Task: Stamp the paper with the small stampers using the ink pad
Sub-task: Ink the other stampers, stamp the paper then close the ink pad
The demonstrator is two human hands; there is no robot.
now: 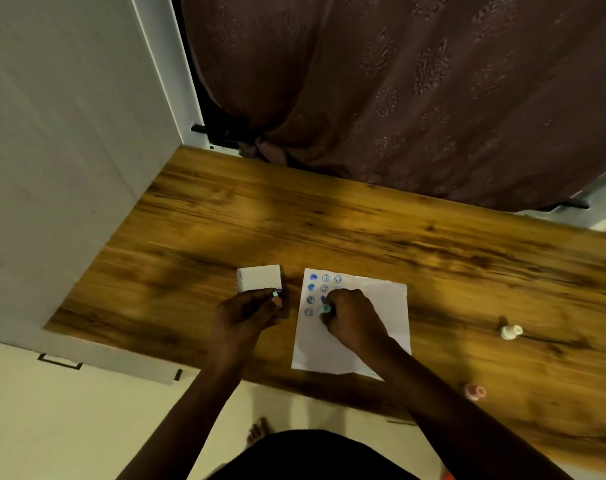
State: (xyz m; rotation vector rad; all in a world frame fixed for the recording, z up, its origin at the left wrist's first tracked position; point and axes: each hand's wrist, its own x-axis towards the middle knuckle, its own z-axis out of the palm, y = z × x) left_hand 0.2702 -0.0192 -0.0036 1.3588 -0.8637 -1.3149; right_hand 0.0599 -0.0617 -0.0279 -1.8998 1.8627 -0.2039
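Left hand (248,313) pinches a small light-capped stamper (277,294) at the near edge of the white ink pad (259,279). Right hand (352,315) is closed around a green stamper (324,309), tip on the paper (381,306) beside blue prints. White stamper (510,331) and pink stamper (474,391) lie well right on the table (398,230).

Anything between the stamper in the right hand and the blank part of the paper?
Nothing visible. The right hand holds the green stamper on the paper, beside the stamped marks; blank paper lies around it.
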